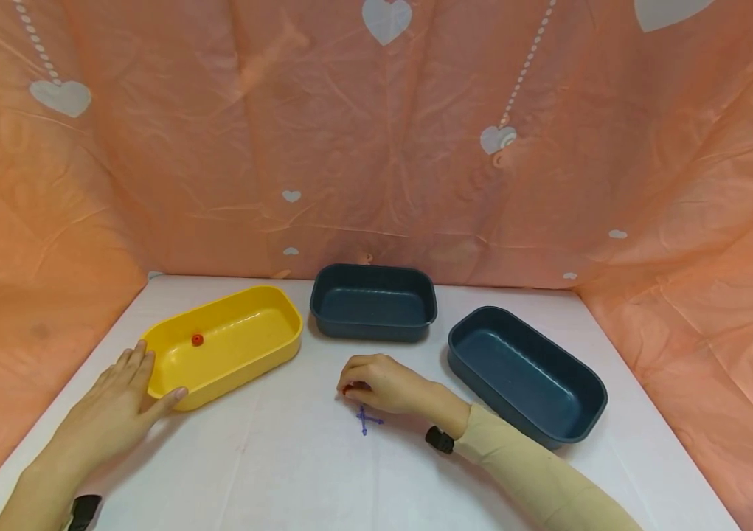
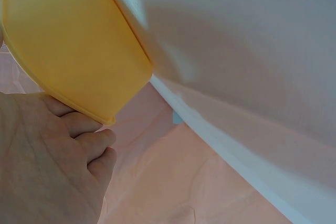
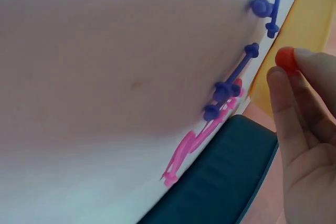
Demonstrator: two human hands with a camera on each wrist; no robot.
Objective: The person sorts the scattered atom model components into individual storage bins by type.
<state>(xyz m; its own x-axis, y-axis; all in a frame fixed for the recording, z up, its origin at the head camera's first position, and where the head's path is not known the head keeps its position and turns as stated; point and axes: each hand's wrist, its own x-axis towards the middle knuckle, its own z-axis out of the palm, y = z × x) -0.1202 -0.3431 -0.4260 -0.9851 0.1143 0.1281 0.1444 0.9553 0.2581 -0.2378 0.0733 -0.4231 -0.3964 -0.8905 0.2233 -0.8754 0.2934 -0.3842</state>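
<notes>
My left hand (image 1: 110,409) rests against the left end of a yellow tray (image 1: 276,363), its fingers along the rim and the thumb at the near edge. In the left wrist view the fingertips (image 2: 102,140) touch the tray's rim. A red bead (image 1: 198,340) lies inside that tray. Mid-table, my right hand (image 1: 386,383) pinches another small red bead (image 3: 286,59) between thumb and fingertips. Just below that hand lie small purple rod-shaped pieces with knobbed ends (image 1: 368,420). Looped pink pieces (image 3: 181,156) show beside purple ones in the right wrist view.
One dark blue tray (image 1: 372,330) stands at the back middle. Another dark blue tray (image 1: 505,402) sits angled on the right, close to my right forearm. A white cloth (image 1: 270,472) covers the table, and orange sheets with hearts (image 1: 349,147) hang around it.
</notes>
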